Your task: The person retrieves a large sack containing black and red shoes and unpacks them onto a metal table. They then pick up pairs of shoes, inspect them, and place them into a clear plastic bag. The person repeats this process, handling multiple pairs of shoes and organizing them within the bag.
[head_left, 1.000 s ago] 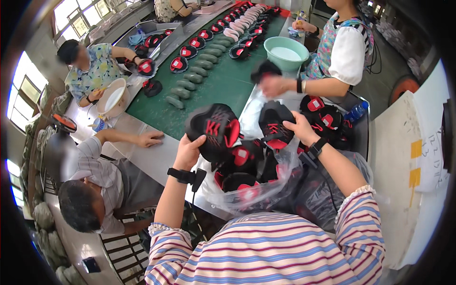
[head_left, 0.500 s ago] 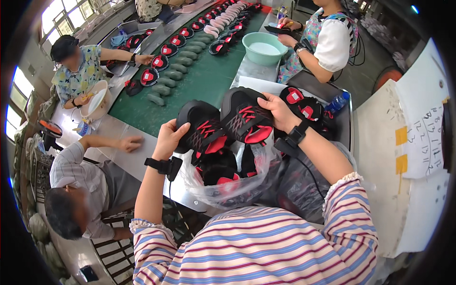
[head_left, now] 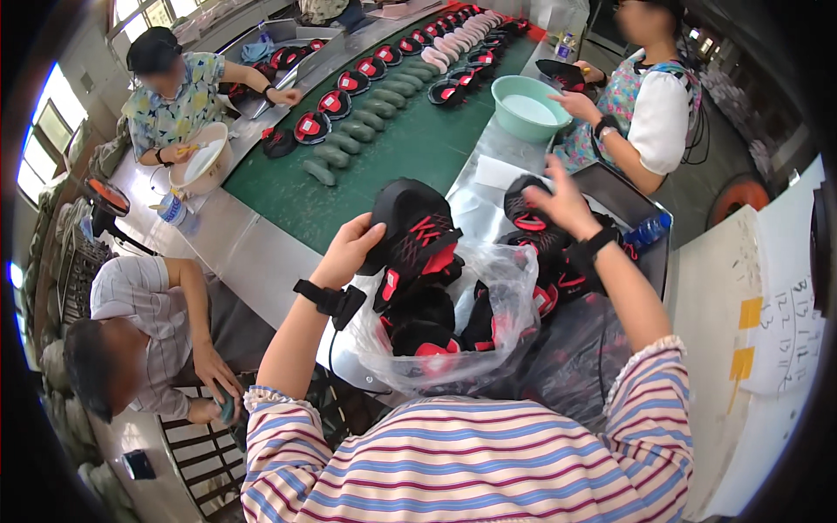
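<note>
Above an open clear plastic bag, my left hand grips a black shoe upper with red lacing and a red lining. More black-and-red shoe uppers lie inside the bag. My right hand is to the right, its fingers stretched out beside another black shoe upper. That upper rests at the near-left of a pile of similar uppers; whether a fingertip touches it is not plain. Dark bands with cables sit on both my wrists.
Beyond the bag runs a green belt with rows of uppers, grey-green foot forms and pink ones. A mint basin and a blue bottle stand to the right. Co-workers sit left and right; a white board rises at far right.
Two uppers were held side by side; now only the left hand holds one. My right hand has moved right, and its upper lies on the pile. The seated person at left has drawn their hand back.
</note>
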A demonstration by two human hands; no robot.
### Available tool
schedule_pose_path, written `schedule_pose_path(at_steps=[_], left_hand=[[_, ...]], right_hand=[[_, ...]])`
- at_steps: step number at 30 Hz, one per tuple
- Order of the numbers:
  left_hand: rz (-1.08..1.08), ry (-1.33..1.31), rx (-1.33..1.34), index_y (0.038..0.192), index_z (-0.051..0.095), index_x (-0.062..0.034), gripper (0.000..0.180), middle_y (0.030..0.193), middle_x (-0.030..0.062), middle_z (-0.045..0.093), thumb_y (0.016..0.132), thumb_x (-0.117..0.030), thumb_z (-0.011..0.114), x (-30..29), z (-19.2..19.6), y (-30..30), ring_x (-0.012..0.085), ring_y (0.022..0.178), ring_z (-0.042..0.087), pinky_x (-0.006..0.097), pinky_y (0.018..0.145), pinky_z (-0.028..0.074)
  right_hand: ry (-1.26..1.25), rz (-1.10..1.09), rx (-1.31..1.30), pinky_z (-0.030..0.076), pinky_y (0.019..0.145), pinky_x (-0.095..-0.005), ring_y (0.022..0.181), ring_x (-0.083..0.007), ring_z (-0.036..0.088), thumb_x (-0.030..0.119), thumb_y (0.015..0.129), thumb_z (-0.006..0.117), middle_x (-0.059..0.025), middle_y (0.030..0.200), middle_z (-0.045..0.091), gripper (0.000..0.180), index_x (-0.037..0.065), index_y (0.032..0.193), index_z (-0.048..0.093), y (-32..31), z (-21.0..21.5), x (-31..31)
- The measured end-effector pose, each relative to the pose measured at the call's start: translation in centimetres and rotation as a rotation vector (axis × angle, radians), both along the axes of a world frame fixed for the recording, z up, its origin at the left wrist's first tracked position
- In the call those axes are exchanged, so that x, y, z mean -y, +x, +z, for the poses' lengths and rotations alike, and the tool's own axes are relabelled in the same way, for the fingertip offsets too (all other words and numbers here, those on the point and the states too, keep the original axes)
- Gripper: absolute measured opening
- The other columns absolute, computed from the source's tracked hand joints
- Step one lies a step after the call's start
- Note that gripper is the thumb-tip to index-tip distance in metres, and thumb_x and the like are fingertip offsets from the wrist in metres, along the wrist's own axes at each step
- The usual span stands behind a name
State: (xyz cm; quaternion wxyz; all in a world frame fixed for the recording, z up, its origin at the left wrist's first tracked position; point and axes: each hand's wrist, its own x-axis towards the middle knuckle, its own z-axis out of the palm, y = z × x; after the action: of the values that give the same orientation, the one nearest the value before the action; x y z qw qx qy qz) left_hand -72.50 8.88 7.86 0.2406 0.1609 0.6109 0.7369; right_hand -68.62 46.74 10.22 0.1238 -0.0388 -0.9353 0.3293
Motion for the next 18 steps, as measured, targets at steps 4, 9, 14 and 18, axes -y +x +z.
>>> schedule_pose_path(at_steps=[4, 9, 14, 18], left_hand=[[0.018, 0.104, 0.066, 0.110, 0.051, 0.0025, 0.032, 0.096, 0.0051, 0.059, 0.084, -0.011, 0.062, -4.7, 0.2, 0.7, 0.0103, 0.086, 0.056, 0.024, 0.077, 0.046], [0.288, 0.581, 0.306, 0.102, 0.052, -0.0036, 0.022, 0.096, 0.0082, 0.060, 0.084, -0.013, 0.060, -2.4, -1.8, -1.6, 0.0184, 0.088, 0.060, 0.032, 0.080, 0.049], [0.222, 1.032, 0.410, 0.122, 0.048, -0.0020, 0.051, 0.123, 0.0161, 0.052, 0.079, -0.028, 0.050, -0.8, -3.2, 0.9, 0.0308, 0.115, 0.048, 0.044, 0.104, 0.029], [0.203, 1.252, 0.432, 0.126, 0.044, -0.0012, 0.057, 0.126, 0.0137, 0.050, 0.074, -0.021, 0.056, -1.9, -5.2, 2.7, 0.0289, 0.118, 0.045, 0.043, 0.105, 0.028]], right_hand=[[-0.372, 0.416, 0.255, 0.041, 0.089, -0.0321, 0.117, -0.0257, 0.043, 0.030, 0.072, 0.075, -0.0184, 0.135, 0.036, 0.098, 0.003, 0.141, 0.010, 1.1, -0.4, 11.2], [-1.489, 0.185, 0.552, 0.047, 0.084, -0.0318, 0.090, -0.0195, 0.061, 0.014, 0.081, 0.062, -0.0095, 0.105, 0.062, 0.037, -0.003, 0.111, 0.051, 2.5, -2.4, 10.6], [-1.740, 0.225, 0.520, 0.049, 0.083, -0.0352, 0.090, -0.0233, 0.062, 0.012, 0.082, 0.054, -0.0129, 0.096, 0.064, 0.030, -0.004, 0.108, 0.054, 3.7, -3.1, 7.9], [-1.798, 0.366, 0.499, 0.050, 0.082, -0.0367, 0.090, -0.0230, 0.062, 0.009, 0.080, 0.054, -0.0136, 0.102, 0.062, 0.035, 0.000, 0.113, 0.050, 3.5, -3.1, 10.0]])
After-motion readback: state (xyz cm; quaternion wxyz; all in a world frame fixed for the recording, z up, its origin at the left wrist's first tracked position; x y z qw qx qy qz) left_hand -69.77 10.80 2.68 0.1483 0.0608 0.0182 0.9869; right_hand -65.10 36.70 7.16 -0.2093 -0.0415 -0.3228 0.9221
